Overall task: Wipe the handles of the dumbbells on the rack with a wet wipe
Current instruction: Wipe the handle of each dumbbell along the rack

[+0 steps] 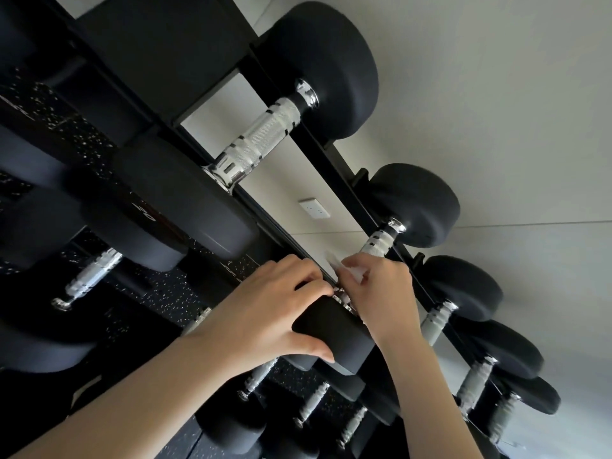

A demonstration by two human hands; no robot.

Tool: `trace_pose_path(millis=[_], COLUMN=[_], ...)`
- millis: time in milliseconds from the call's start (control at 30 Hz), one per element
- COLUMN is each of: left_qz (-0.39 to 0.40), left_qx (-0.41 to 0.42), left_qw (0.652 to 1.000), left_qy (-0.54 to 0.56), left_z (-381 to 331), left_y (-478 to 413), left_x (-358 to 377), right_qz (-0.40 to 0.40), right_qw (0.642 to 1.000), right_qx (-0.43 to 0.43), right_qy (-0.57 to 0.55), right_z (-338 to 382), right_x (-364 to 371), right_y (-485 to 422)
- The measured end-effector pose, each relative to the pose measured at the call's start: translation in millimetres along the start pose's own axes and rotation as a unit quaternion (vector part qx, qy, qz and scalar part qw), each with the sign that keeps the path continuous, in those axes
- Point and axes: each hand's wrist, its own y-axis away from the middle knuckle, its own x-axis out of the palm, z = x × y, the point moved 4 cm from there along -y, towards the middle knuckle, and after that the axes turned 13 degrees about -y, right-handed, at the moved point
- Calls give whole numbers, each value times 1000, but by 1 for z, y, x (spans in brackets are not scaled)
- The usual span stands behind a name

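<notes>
Two curled hands: left hand (265,313) grips dumbbell head (334,329), right hand (381,293) pinches wipe (357,272).

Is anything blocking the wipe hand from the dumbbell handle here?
Nothing visible does. The right hand holds the crumpled white wet wipe on the knurled chrome dumbbell handle; the left hand grips its black rubber head.

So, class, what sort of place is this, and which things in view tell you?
Most likely a gym or weights room: black dumbbells with knurled metal handles lie in rows on a tiered black rack, over dark speckled flooring.
</notes>
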Motion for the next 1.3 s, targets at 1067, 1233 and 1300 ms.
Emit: trace_pose_path(millis=[1067,1233,1300], left_qz=[29,47,59], left_qx=[1,17,25], left_qw=[1000,997,995], left_qy=[-11,-54,-83], left_z=[0,-3,-5], left_y=[1,0,-4], left_x=[0,-4,-7], right_qz=[-287,-241,-243], right_qw=[952,945,935], right_qx=[-8,70,77], right_qy=[-109,-208,-247], right_z=[-29,-43,-43], right_x=[-19,-21,-26], right_y=[-19,-13,-2])
